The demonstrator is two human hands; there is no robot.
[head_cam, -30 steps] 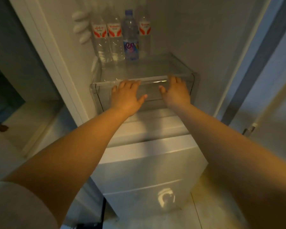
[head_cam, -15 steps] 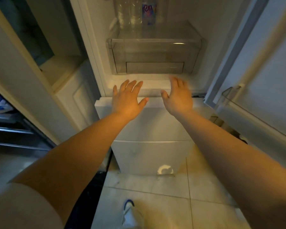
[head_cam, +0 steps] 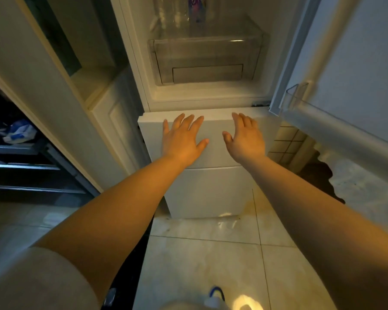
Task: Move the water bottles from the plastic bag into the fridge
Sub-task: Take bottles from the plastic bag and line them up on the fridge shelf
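Place: home kitchen, dim warm light.
Appliance: white fridge [head_cam: 211,139], upper door [head_cam: 354,63] open; clear crisper drawer [head_cam: 206,61] inside, bottles [head_cam: 188,16] above it.
Floor: glossy cream tiles [head_cam: 202,260].
Beside: white panelled cabinet [head_cam: 112,121]; dark shelves [head_cam: 20,166] with clutter.

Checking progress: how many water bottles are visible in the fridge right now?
3: one purple-labelled clear plastic bottle and two clear plastic ones left of it, all above the transparent fridge drawer. The frame crops them; more may be hidden.

purple bottle label [head_cam: 197,7], letters cut off, unreadable
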